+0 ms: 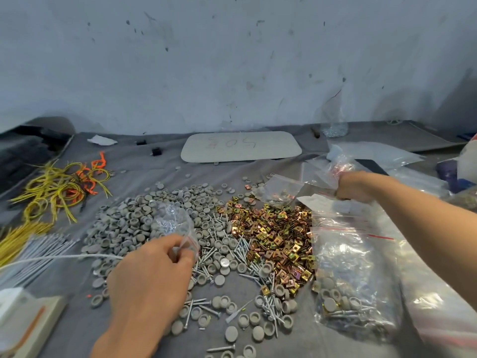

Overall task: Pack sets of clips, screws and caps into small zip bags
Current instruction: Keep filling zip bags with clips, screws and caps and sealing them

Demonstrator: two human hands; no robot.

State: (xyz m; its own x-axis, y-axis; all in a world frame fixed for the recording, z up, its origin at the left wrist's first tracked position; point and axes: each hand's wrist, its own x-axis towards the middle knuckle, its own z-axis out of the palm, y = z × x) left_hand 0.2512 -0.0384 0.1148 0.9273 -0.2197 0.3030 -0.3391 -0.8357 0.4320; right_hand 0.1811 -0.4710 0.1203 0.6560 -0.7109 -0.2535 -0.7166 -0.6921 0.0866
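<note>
On the grey cloth lie a heap of grey round caps [134, 223], a spread of silver screws [219, 254] and a pile of gold-coloured square clips [273, 236]. My left hand [152, 277] pinches the red-zip mouth of a small clear zip bag [175, 223] above the caps. My right hand [356, 187] is reached out to the back right and grips a bunch of small zip bags [333, 169]. A filled small bag [278, 189] lies just left of that hand.
A large clear bag [346, 275] of packed sets lies at the right. Yellow and orange wire ties [59, 187] sit at the left, white ties [44, 251] nearer. A pale board [240, 146] lies at the back, against the wall. A box [23, 319] stands at the lower left.
</note>
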